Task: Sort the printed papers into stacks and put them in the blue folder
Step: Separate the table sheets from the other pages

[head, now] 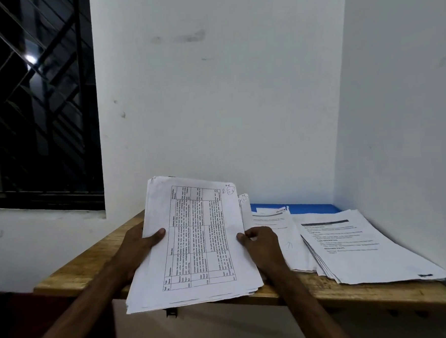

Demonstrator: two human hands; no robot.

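Observation:
A thick sheaf of printed papers (pixel 195 239) with a table on its top sheet is held up, tilted, above the front of the wooden table (pixel 91 262). My left hand (pixel 140 248) grips its left edge, thumb on top. Over at the right edge my right hand (pixel 261 242) pinches the sheaf, thumb on the top sheet. Two stacks lie on the table to the right: a small one (pixel 279 233) and a larger fanned one (pixel 359 246). The blue folder (pixel 314 207) lies flat under them against the back wall, only its far strip showing.
The table fits into a corner between white walls at the back (pixel 226 115) and at the right (pixel 404 129). A dark barred window (pixel 35 102) is at the left. A black bracket (pixel 171 312) hangs below the table's front edge.

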